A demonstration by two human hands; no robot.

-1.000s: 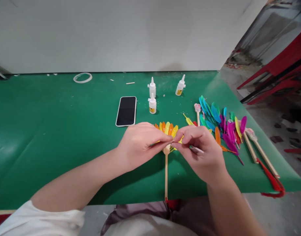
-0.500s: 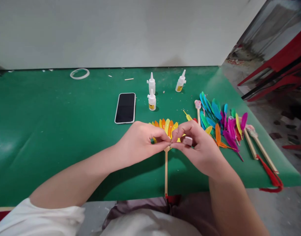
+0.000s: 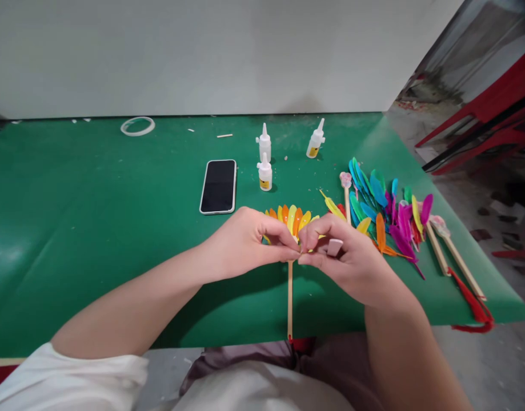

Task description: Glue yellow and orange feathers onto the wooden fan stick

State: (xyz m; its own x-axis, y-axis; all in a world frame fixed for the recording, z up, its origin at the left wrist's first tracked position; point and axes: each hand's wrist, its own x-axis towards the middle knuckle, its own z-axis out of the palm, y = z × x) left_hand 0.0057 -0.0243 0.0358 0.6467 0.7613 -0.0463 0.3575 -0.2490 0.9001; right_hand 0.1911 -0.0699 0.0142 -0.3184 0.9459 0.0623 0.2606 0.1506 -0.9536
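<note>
A feather fan [image 3: 293,219] of orange and yellow feathers lies on the green table [image 3: 95,228], its thin wooden stick [image 3: 290,299] running toward me. My left hand [image 3: 249,242] and my right hand [image 3: 348,257] meet above the top of the stick, fingertips pinched together on something tiny I cannot make out. A small pale flat piece [image 3: 334,247] is tucked between the fingers of my right hand. Both hands hide the base of the fan.
A heap of loose coloured feathers [image 3: 384,208] and wooden sticks [image 3: 455,257] with a red tassel [image 3: 474,311] lie at the right edge. Three small glue bottles [image 3: 265,174] and a black phone [image 3: 219,186] stand behind the fan. A white ring [image 3: 137,125] lies far left.
My right hand turned, so the pale piece now shows between its fingers. Both hands stayed pinched over the fan's base. The view shifted slightly.
</note>
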